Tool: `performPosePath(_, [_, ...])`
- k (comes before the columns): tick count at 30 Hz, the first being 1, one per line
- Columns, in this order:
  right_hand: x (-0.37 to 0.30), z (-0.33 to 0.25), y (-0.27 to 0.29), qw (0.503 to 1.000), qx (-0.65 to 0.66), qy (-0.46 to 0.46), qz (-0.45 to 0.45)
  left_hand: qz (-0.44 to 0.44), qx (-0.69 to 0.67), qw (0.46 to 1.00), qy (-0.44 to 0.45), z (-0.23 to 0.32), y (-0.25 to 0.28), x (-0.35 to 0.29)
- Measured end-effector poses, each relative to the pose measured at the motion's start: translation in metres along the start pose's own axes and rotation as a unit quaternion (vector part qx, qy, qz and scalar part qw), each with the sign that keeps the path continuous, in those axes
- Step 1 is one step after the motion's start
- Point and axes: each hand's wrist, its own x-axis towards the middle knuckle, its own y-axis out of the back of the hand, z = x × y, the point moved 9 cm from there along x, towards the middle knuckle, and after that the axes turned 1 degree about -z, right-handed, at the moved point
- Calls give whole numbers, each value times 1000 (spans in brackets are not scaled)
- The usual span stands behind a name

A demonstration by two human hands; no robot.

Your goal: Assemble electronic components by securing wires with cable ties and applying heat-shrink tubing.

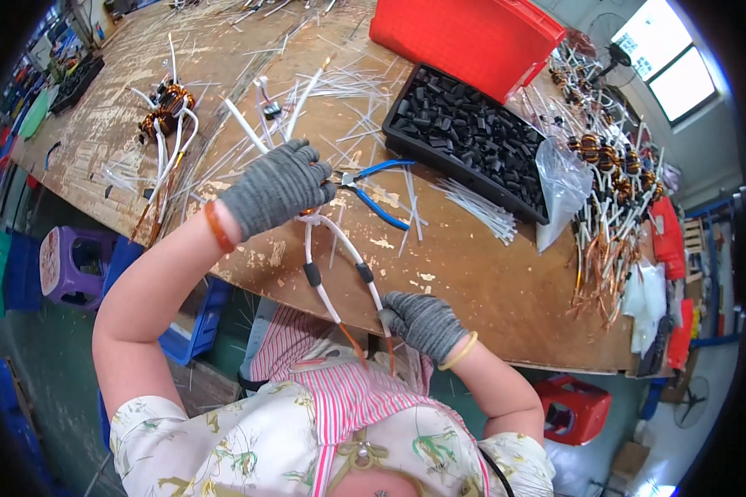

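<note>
Two copper-wound toroids (170, 103) sit far L on the tabletop (489, 282), glossy orange-brown windings, stiff white leads splayed out. Next over, left hand (278, 186) in a ribbed grey knit glove is in a fist round another coil (310, 213), mostly hidden, so can't tell the exact grip. That coil's near the front edge, w/ white leads (308, 243) dangling toward the lap, a matte black sleeve (312, 274) partway down each, bare copper ends (351, 341) below. Cutters w/ curved blue handles (379, 213) lie just beside that fist. Right hand (423, 323), same glove, fingers curled in on the RH lead, looks like a light pinch tbh.

Step in hand's prob sorting the sleeves/leads; next move imo calls for a firm L hold while R straightens or slides along the lead.

Further R: black plastic tray (439, 161) of stubby black tube bits (464, 108), smooth red bin (464, 41) behind, skinny translucent strips (477, 209), crinkly clear bag (562, 190), then a tangled coil pile (609, 157).
</note>
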Motion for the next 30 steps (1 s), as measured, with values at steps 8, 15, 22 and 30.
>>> performPosePath(8, [10,-16,22,954,265,25,138,-72,5,997,15,-7,-51,43])
performPosePath(15, [42,-12,-31,922,388,1,-17,160,-54,968,187,-35,-8,4])
performPosePath(22, [43,-23,-24,905,425,7,-13,59,-745,458,482,48,-67,-84])
performPosePath(30, [44,-16,-29,944,328,-2,-32,-52,-825,367,427,90,-105,-65])
